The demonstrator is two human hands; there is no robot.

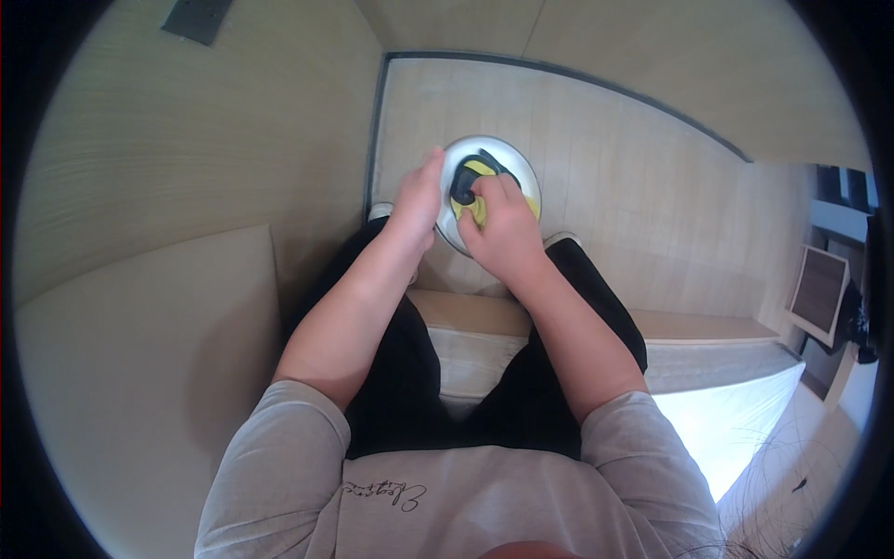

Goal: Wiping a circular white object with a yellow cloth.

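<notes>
A round white plate or shallow basin (518,155) with a dark rim is in front of me, beyond my knees. On it lies a crumpled black and yellow thing (480,166), perhaps cloth; its exact kind is not clear. My right hand (504,222) reaches over the plate from the near right, its fingers pinching the yellow and black material. At the plate's left edge my left hand (420,199) stands on its side, fingers straight, against or just beside the rim; whether it grips the rim is hidden.
Pale wood-look floor (628,195) spreads beyond the plate, bounded by walls with dark skirting. A padded headboard or panel (160,335) rises at the left. My black-trousered legs flank a wooden ledge (475,312). White bedding (740,405) and a framed wooden piece (818,290) lie to the right.
</notes>
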